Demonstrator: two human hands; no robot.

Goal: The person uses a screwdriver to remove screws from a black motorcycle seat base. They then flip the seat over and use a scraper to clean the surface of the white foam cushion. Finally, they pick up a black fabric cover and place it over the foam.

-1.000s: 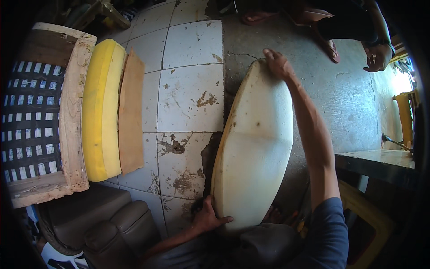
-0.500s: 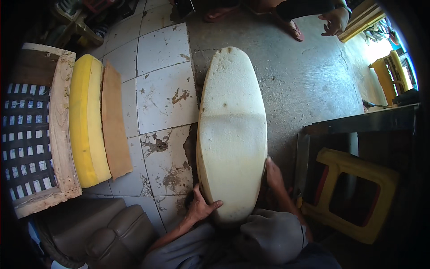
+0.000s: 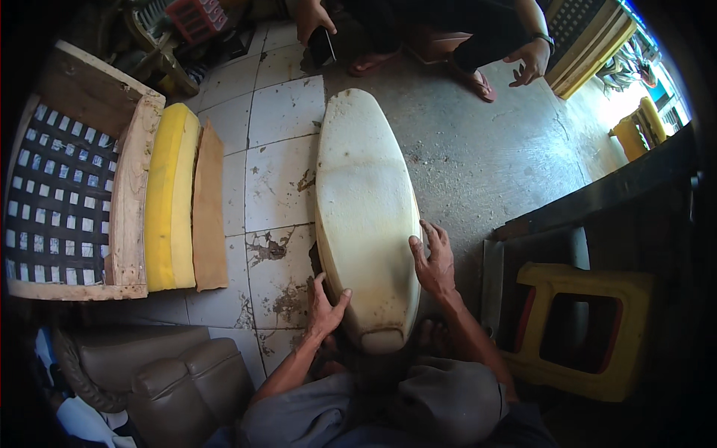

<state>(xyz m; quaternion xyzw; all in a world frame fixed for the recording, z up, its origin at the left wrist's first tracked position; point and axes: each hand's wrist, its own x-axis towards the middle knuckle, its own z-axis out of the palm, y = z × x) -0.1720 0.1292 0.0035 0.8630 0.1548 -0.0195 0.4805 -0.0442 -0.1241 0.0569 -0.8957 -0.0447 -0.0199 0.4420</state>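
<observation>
A long cream-coloured motorcycle seat foam lies lengthwise before me, its narrow end pointing away and a small notched tip nearest my knees. At its lower left edge is my left hand, the thumb on the top face and the fingers down along the side. Farther up the opposite edge, my right hand presses against the foam with its thumb over the rim and its fingers along the flank. The foam's underside is hidden.
On the left stand a wooden frame with woven black straps, a yellow foam block and a brown board. Brown cushions lie lower left. A yellow stool is at right. Ahead, another person's hand holds a dark phone.
The seat foam has shifted and tilted, with its near tip now showing. My right hand has turned, bringing its thumb onto the rim. The other person's phone hand has come into view.
</observation>
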